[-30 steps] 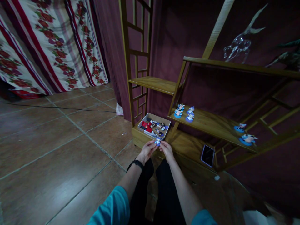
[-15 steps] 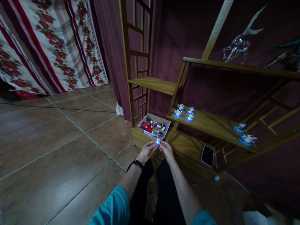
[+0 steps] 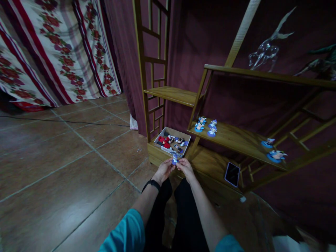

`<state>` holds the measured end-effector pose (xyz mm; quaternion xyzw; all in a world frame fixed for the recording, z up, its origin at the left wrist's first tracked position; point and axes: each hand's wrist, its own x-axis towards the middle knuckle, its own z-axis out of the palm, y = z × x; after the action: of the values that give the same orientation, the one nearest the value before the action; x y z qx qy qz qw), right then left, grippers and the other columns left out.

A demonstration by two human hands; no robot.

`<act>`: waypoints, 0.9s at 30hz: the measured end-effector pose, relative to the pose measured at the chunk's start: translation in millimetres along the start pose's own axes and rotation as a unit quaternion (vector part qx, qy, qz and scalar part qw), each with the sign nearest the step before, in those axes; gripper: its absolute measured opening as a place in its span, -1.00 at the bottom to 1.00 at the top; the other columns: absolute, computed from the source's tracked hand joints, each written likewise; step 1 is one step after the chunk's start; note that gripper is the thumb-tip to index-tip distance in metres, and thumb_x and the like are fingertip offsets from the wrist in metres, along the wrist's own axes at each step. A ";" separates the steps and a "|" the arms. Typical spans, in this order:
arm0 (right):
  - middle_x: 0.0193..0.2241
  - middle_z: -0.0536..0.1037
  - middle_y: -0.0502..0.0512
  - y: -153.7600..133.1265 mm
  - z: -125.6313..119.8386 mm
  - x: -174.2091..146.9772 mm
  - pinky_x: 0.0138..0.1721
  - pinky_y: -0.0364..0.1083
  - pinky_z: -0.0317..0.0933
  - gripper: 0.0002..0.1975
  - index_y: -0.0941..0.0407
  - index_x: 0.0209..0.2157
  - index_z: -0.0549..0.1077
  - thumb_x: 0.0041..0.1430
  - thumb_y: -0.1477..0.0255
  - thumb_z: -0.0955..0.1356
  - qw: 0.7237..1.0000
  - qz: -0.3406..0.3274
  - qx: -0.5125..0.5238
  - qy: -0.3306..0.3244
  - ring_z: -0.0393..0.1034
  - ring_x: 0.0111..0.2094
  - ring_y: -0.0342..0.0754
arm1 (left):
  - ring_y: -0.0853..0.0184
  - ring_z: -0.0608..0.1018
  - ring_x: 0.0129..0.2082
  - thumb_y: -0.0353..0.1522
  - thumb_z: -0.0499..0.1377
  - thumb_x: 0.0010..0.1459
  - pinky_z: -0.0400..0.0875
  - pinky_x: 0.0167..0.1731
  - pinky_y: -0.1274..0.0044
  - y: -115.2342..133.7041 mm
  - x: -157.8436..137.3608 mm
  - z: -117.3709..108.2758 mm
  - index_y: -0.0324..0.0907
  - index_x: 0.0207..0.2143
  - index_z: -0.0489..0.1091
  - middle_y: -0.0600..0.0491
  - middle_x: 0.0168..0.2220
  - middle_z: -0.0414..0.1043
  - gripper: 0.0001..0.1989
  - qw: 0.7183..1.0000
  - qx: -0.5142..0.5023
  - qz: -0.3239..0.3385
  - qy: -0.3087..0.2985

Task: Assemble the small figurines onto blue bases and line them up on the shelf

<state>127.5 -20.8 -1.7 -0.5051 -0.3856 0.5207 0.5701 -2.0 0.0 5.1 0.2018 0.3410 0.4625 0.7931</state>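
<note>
Between my two hands I hold a small purple-and-white figurine [image 3: 174, 159], upright on its purple base. My left hand [image 3: 164, 169] pinches it from the left, and my right hand [image 3: 186, 167] has its fingers on the right side. Just beyond them is a shallow cardboard box [image 3: 171, 152] with several figurines lying in it, some red, some black and white. On the wooden shelf [image 3: 236, 141] to the right stand purple-based figurines [image 3: 212, 131] beside blue-based figurines [image 3: 199, 127].
Two more blue-based figurines, one a pinkish figurine [image 3: 277, 156], sit at the shelf's right end. A phone or tablet [image 3: 232, 174] lies on the lower board. Above stands a clear glass deer [image 3: 265, 54]. A dark cable [image 3: 65, 121] crosses the tiled floor.
The figurine in my hands has been turned and now shows more of its side. It has shifted slightly left, while both hands stay nearly in place.
</note>
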 end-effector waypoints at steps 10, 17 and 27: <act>-0.67 0.40 -0.11 -3.9 4.7 -6.6 -0.55 -0.19 0.16 -0.63 0.11 -0.50 0.29 -0.29 0.20 0.45 0.999 -0.010 -0.015 -0.039 0.27 -0.64 -0.21 | 0.49 0.43 -0.57 -0.49 0.03 0.11 0.35 -0.53 0.67 -0.8 2.5 -0.6 -0.30 -0.33 0.37 -0.01 -0.49 0.39 -0.87 0.999 0.019 -0.015 -0.028; -0.67 0.39 -0.11 -3.8 4.5 -8.2 -0.53 -0.17 0.17 -0.65 0.11 -0.52 0.27 -0.27 0.22 0.44 0.999 -0.010 -0.017 -0.046 0.27 -0.64 -0.19 | 0.50 0.41 -0.58 -0.50 0.04 0.09 0.33 -0.56 0.68 -0.4 4.4 0.6 -0.30 -0.32 0.37 -0.01 -0.47 0.39 -0.87 0.999 0.014 -0.015 -0.034; -0.53 0.46 -0.03 -3.4 3.4 -8.1 -0.49 -0.16 0.17 -0.61 0.11 -0.25 0.40 -0.22 0.34 0.43 0.998 -0.007 -0.015 -0.065 0.33 -0.53 -0.17 | 0.45 0.45 -0.53 -0.51 0.01 0.11 0.39 -0.49 0.62 -0.5 1.6 1.7 -0.32 -0.30 0.36 -0.05 -0.44 0.40 -0.84 0.999 0.007 -0.008 -0.046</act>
<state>123.6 -28.0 3.0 -0.4758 -0.4332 0.5430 0.5396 0.1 1.2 5.4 0.2254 0.3093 0.4438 0.8103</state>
